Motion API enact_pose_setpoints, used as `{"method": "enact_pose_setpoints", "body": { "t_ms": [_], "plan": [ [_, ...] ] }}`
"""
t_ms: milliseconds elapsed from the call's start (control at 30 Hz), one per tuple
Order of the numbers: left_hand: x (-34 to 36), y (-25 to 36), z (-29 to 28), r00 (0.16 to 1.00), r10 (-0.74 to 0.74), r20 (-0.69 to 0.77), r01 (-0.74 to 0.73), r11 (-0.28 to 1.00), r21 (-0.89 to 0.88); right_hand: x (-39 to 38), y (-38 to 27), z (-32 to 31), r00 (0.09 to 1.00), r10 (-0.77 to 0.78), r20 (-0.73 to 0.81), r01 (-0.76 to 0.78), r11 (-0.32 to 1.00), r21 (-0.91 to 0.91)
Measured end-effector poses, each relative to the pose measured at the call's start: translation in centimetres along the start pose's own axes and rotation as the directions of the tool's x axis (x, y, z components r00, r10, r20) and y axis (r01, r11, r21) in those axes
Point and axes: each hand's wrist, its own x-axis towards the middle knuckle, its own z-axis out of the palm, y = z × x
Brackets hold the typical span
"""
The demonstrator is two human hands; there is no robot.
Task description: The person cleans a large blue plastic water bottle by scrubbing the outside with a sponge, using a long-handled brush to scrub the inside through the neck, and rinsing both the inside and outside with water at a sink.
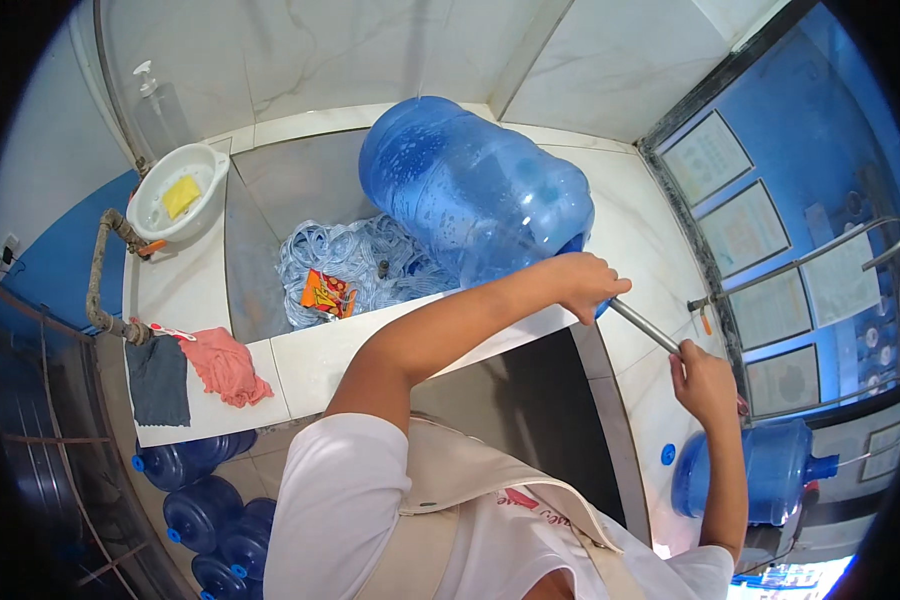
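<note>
A large translucent blue ribbed plastic water jug (470,190) lies on its side across the right part of a grey rectangular sink basin (300,172), its mouth end turned toward the person and the right, with droplets on its wall. The left hand (585,285) is curled at the jug's mouth, where a slim silver metal rod (645,325) meets it; I cannot tell whether its fingers close on the neck, the rod or both. The right hand (705,385) is closed around the rod's outer end, well apart from the jug.

Beneath and beside the jug, a tangled heap of pale blue strips (305,245) fills much of the basin, with a small shiny orange packet (330,293) on top. On the white tiled counter (315,370) to the left lie 2 cloths, a dark grey cloth (158,380) and a salmon-pink cloth (230,372), side by side. Farther back, a round white plastic bowl (218,195) holds a yellow rectangular sponge (181,197). At the right, near the right forearm, a second blue plastic jug (755,475) lies beside a small round blue cap (668,455)
</note>
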Motion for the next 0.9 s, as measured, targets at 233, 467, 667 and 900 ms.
{"method": "enact_pose_setpoints", "body": {
  "t_ms": [233, 467, 667, 900],
  "plan": [
    [1.4, 0.7, 0.1, 0.997, 0.023, 0.073, -0.020, 0.999, -0.032, -6.0, 3.0, 7.7, 0.772, 0.124, 0.624, -0.636, 0.177, 0.751],
    [1.9, 0.4, -0.9, 0.963, 0.066, 0.260, -0.044, 0.995, -0.088, -4.4, 4.6, 5.5, 0.964, -0.018, -0.267, 0.007, 0.999, -0.044],
    [1.4, 0.8, 0.1, 0.991, -0.040, -0.124, 0.047, 0.997, 0.059, -6.1, 3.3, 9.9, 0.884, 0.249, 0.395, -0.459, 0.305, 0.835],
    [-1.4, 2.3, 1.5, 0.961, 0.131, -0.243, -0.081, 0.975, 0.205, -7.4, 1.0, 9.4, 0.790, 0.073, 0.608, -0.609, -0.009, 0.793]
  ]
}}
